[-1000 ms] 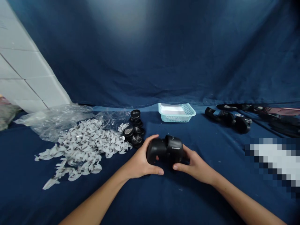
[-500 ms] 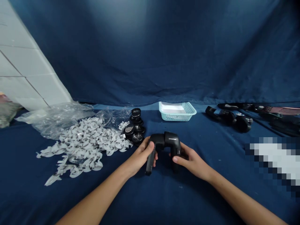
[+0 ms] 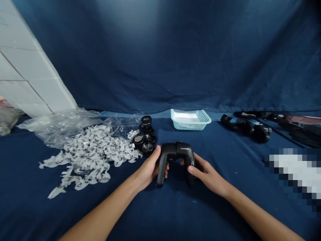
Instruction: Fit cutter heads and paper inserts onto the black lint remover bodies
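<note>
As both hands (image 3: 147, 172) (image 3: 208, 177) grip, the black U-shaped device (image 3: 178, 150) spans their fingers (image 3: 156, 155).

The camera sat on the person's head, looking forward and down across a cloth-covered table (image 3: 225, 214). It was close above the left hand (image 3: 147, 170) and right hand (image 3: 208, 177), which showed at lower middle around a black device (image 3: 179, 150). Farther off, it took in a small basket (image 3: 190, 119), a hanging blue cloth (image 3: 160, 60) and, upper left, a tiled wall (image 3: 27, 73).
</note>
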`<state>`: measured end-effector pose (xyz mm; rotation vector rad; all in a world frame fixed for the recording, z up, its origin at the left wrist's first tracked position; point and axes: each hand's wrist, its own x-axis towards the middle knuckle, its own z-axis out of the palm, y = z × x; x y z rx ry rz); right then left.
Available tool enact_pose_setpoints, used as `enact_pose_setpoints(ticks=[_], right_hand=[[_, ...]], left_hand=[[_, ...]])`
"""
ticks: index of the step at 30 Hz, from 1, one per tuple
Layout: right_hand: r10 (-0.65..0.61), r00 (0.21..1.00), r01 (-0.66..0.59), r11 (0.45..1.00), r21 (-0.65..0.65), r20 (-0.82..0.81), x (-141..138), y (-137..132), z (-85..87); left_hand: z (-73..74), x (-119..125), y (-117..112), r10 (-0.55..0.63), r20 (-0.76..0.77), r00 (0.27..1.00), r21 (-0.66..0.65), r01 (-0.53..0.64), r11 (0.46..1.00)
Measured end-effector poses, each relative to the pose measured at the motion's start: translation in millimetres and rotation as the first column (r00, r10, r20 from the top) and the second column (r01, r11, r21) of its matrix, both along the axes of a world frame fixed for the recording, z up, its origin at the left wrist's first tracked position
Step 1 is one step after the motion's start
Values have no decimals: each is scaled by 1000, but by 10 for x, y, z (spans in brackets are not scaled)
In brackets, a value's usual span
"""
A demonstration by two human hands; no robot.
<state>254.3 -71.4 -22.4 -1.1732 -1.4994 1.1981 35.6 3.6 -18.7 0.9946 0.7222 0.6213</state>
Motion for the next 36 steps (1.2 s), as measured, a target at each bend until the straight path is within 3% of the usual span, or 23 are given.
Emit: enact_pose_setpoints(ticks=[14,36], right_hand=[[13,1000,-13,1000,-2,4,-5,-3,44],[18,998,-19,1000,14,57,39,-14,18]], left_hand=[[139,4,-68,44,5,999,-43,-44,998],[57,24,-82,52,40,998,79,-55,995]])
